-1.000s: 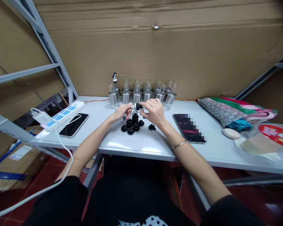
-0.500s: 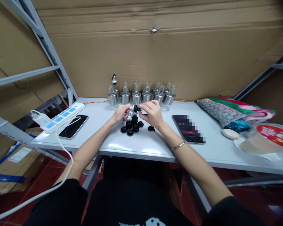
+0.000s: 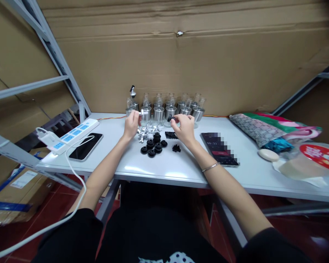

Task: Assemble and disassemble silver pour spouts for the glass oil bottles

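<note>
My left hand pinches a small white-and-silver spout piece, which points to the right. In the fingertips of my right hand is a small black part, its exact kind too small to tell. The two pieces are apart, in front of the bottles. Below my left hand lies a pile of silver-and-white spout pieces. Several round black caps sit in a cluster nearer to me. Beside my right hand are a row of black parts and a heap of tiny black pieces.
Several glass bottles with metal sleeves stand at the back; one bears a pourer. A power strip and a phone lie left. Rightward are a timer phone, a patterned bag and a pale oval object.
My hands have moved apart and up towards the bottles. The black part and the spout piece, close together before, are now separated, uncovering the spout pile and the black row.
</note>
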`<state>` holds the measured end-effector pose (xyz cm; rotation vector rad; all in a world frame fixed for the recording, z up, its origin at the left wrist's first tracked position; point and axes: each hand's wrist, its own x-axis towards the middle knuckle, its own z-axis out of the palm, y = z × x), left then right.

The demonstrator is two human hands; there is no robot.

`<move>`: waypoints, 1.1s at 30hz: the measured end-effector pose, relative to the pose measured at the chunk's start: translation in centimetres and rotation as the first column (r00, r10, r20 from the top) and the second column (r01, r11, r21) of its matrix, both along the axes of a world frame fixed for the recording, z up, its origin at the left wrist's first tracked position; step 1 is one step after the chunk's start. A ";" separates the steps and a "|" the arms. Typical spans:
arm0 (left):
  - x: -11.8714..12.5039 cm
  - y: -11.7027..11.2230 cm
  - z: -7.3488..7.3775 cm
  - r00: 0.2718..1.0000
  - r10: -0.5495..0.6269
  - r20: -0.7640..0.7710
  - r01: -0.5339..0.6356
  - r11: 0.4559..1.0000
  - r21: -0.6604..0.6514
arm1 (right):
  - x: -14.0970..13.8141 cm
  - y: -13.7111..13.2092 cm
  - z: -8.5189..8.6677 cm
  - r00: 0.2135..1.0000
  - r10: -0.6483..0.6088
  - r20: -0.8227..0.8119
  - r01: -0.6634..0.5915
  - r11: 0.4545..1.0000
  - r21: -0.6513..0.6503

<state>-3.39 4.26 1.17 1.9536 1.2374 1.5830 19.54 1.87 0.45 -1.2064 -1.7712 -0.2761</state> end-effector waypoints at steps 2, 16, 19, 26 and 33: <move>0.0 0.2 -0.5 0.978 0.022 -0.207 -0.021 1.000 0.007 | 0.1 0.2 -0.3 1.000 0.011 -0.019 -0.012 0.999 -0.029; 0.2 0.7 -2.8 0.706 -0.111 -0.699 0.035 0.992 -0.121 | -0.1 0.2 -0.5 0.997 0.078 0.017 -0.078 0.997 -0.022; 0.2 0.7 -2.9 0.722 -0.107 -0.683 0.011 0.990 -0.143 | 0.0 0.1 -0.4 0.993 0.114 0.009 -0.114 0.993 -0.015; 0.8 0.4 -3.1 0.737 -0.128 -0.663 -0.019 0.978 -0.209 | 0.0 0.3 -0.1 0.952 0.279 -0.123 -0.282 0.959 -0.009; 1.2 0.7 -4.0 0.752 -0.099 -0.652 -0.010 0.987 -0.161 | 0.9 0.3 0.8 0.884 0.344 -0.316 -0.461 0.749 -0.476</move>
